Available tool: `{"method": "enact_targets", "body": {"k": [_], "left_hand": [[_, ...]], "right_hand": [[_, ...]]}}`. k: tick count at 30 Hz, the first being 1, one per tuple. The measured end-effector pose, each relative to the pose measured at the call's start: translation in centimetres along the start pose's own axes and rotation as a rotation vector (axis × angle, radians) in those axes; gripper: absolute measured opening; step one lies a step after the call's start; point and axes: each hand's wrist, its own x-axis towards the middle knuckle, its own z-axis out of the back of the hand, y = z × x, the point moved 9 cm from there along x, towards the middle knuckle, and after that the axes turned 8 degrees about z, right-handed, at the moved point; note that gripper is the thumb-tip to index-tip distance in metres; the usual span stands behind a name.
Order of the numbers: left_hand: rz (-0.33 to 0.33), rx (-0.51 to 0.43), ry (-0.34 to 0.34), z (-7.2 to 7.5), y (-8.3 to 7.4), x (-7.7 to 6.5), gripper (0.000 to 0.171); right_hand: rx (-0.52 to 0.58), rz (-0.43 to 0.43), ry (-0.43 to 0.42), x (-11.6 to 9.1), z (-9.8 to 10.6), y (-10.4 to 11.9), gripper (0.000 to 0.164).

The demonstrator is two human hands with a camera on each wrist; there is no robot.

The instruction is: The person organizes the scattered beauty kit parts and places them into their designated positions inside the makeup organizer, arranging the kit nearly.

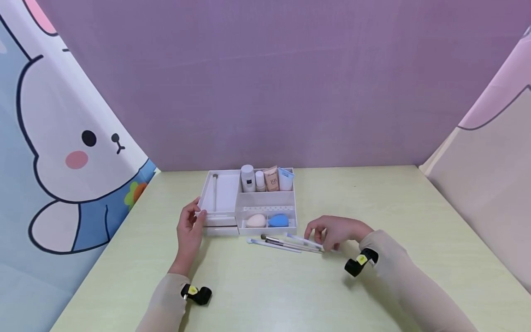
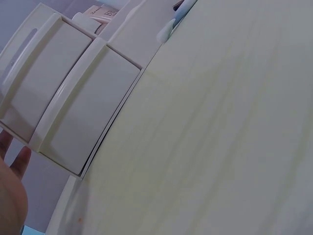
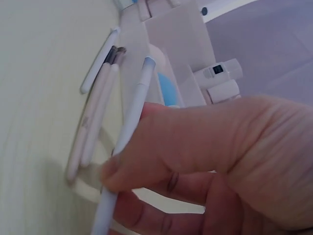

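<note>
On the pale green table (image 1: 415, 221) stands a white organizer (image 1: 265, 199), the landmark for everything else. Its rear right compartment holds four things upright in a row: a white bottle (image 1: 247, 178), a smaller white bottle (image 1: 260, 180), a beige tube (image 1: 271, 178) and a pale blue tube (image 1: 286, 179). Its long left tray holds a single brush (image 1: 215, 191) lying lengthwise. Its front right compartment holds a pink sponge (image 1: 255, 221) and, just beside it, a blue sponge (image 1: 278, 221). Under the left tray, a shallow drawer (image 1: 221, 229) shows at the front.

Against the organizer's left front corner, the left hand (image 1: 189, 230) rests with fingers relaxed and mostly straight, fingertips touching the tray's edge and holding nothing.

Just in front of the organizer, several makeup brushes (image 1: 282, 243) lie side by side on the table, heads pointing left. At their handle ends, to the organizer's front right, the right hand (image 1: 338, 233) is curled over them. The right wrist view shows its thumb and fingers pinching a white-handled brush (image 3: 128, 132) near the middle of its shaft, its tip angled up toward the organizer, while two others lie flat just beside it.
</note>
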Motion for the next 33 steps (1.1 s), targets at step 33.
{"method": "enact_targets", "body": {"k": [33], "left_hand": [[0.021,0.005,-0.002,-0.2,-2.1,-0.8,0.012]], "right_hand": [[0.306,0.138,-0.154,2.3,0.8,2.7,0.054]]}}
